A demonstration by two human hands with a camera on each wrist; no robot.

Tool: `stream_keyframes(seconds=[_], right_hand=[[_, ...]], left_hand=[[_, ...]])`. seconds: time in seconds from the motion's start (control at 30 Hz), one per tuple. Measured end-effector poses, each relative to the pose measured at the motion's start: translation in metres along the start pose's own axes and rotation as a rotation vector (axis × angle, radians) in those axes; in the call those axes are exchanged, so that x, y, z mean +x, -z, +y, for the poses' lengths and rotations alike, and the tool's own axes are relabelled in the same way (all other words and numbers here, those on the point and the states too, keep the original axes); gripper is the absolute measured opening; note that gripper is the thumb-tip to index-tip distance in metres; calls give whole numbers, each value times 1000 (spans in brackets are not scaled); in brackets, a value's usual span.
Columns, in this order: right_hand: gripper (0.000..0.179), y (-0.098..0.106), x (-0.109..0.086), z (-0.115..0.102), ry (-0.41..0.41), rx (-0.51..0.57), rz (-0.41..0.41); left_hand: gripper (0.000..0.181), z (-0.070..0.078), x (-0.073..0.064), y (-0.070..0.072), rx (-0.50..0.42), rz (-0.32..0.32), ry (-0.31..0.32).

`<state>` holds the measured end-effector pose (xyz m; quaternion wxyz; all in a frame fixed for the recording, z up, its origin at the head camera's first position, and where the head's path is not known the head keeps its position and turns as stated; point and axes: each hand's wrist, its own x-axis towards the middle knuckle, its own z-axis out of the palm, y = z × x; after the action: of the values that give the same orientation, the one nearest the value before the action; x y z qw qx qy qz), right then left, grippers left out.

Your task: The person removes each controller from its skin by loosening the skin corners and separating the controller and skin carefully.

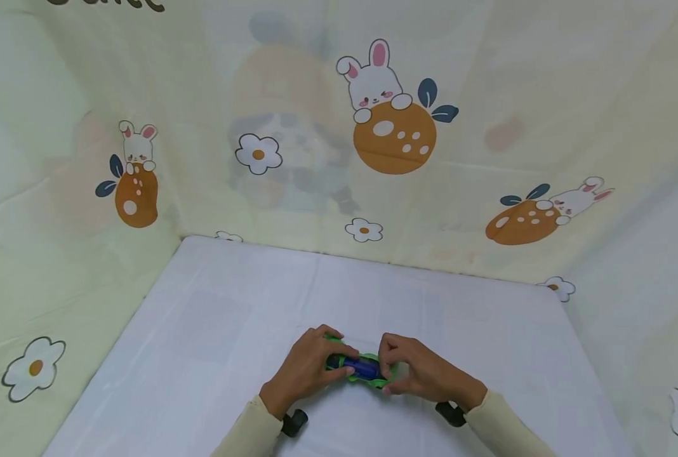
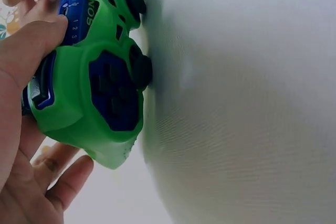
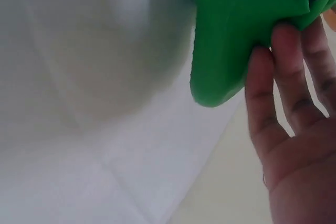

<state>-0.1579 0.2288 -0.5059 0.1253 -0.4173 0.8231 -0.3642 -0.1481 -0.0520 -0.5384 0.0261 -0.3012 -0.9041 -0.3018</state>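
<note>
A blue game controller (image 1: 366, 368) lies low over the white table, stick side down. A green rubbery cover (image 2: 68, 87) wraps its grips and edges; dark thumbsticks (image 2: 140, 72) and a direction pad show through its cutouts. My left hand (image 1: 306, 367) grips the controller's left end, thumb (image 2: 47, 35) against its blue body. At the other end my right hand (image 1: 425, 369) pinches the cover's edge between thumb and curled fingers. In the right wrist view, its fingers (image 3: 289, 87) meet the green cover (image 3: 231, 40), whose edge stands away from the body.
The white tabletop (image 1: 247, 304) spreads around both hands. Cream cloth walls (image 1: 459, 38) printed with rabbits, oranges and flowers stand at the back and both sides. Black wrist devices (image 1: 294, 423) are worn on both wrists, near the long sleeves (image 1: 250, 428).
</note>
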Motion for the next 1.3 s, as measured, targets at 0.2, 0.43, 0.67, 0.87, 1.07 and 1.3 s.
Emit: stream_keyframes(seconds=[0.2,0.43,0.67,0.87,1.07,1.3], right_hand=[[39,-2,-10,2,46,-142,61],[37,-1,-15,11,48,-163,180],[36,-11,-24,8,-4,-211,335],[44,-21,-24,2,20,-336,361],[41,-26,-23,1,20,-338,349],[40,-32,-28,-2,22,-332,360]], left_hand=[[27,1,2,1,16,-6,11],[24,-1,5,1,-2,-10,52],[21,-1,10,2,-57,-5,57],[21,0,10,1,-68,-17,43],[21,0,10,2,-66,-32,45],[23,1,13,6,-44,-52,37]])
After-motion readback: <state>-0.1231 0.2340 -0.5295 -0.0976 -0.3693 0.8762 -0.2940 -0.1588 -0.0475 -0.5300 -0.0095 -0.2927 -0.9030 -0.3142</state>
